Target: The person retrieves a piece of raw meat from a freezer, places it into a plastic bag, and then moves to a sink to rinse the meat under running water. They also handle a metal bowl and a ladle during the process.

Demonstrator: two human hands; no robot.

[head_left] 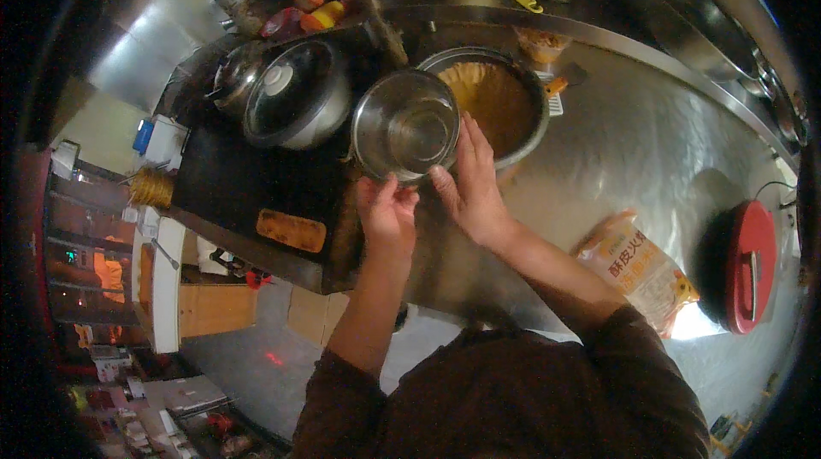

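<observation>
A round stainless-steel bowl [410, 167] is held between my two hands, tilted so that its shiny inside faces me. It looks empty of solid food; whether a little clear liquid lies at its bottom I cannot tell. My left hand [389, 215] grips the rim nearest me with bent fingers. Flat along the bowl's right side lies my right hand [480, 196], its thumb towards the near rim. Just behind and to the right stands a large metal pot [542, 128] with brown liquid [503, 116] in it. The bowl hides the pot's left part.
Left of the bowl is a pot with a glass lid [308, 74] on a dark stovetop [218, 170], where a brown rectangular block [292, 230] also lies. A printed plastic bag [635, 273] and a red lid [752, 266] rest on the steel counter [609, 157]. An orange-handled spatula [555, 87] adjoins the pot.
</observation>
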